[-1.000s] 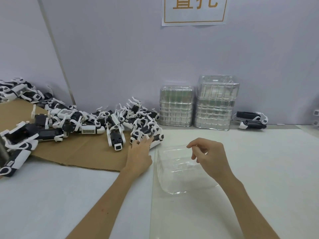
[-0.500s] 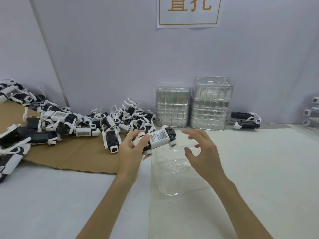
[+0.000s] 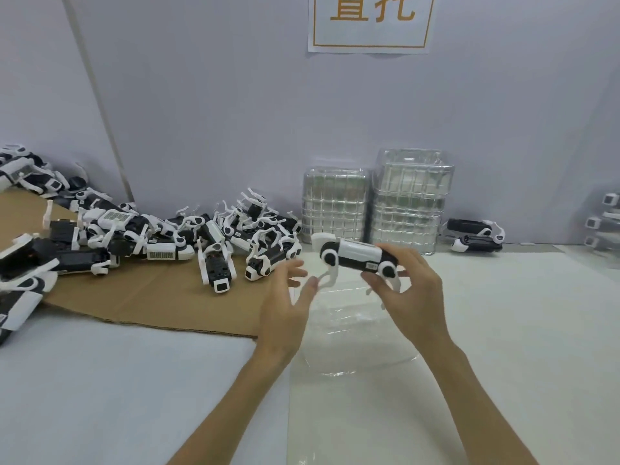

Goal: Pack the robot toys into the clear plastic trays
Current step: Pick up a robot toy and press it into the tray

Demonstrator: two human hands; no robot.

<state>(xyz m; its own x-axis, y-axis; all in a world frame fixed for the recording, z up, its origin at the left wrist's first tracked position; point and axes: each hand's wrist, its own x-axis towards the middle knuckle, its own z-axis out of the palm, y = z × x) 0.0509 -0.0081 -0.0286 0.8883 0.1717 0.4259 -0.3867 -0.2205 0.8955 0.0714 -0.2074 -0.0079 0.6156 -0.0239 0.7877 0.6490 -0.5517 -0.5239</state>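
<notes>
A white-and-black robot toy (image 3: 355, 255) is held in the air by my right hand (image 3: 414, 297), fingers curled round its right end. It hangs over the far edge of a clear plastic tray (image 3: 349, 333) lying on the white table. My left hand (image 3: 285, 307) hovers just left of the toy with fingers spread and relaxed, thumb tip close to one white leg; it grips nothing. A heap of the same robot toys (image 3: 214, 236) lies to the left on brown cardboard (image 3: 134, 297).
Two stacks of clear trays (image 3: 335, 203) (image 3: 411, 199) stand against the back wall. Two more robot toys (image 3: 476, 233) lie right of the stacks. More stacked items (image 3: 604, 223) sit at the far right edge. A paper sign (image 3: 370, 21) hangs on the wall.
My left hand lifted a toy from the heap and passed it rightward. My right hand now holds it over the tray, and the left hand has let go.
</notes>
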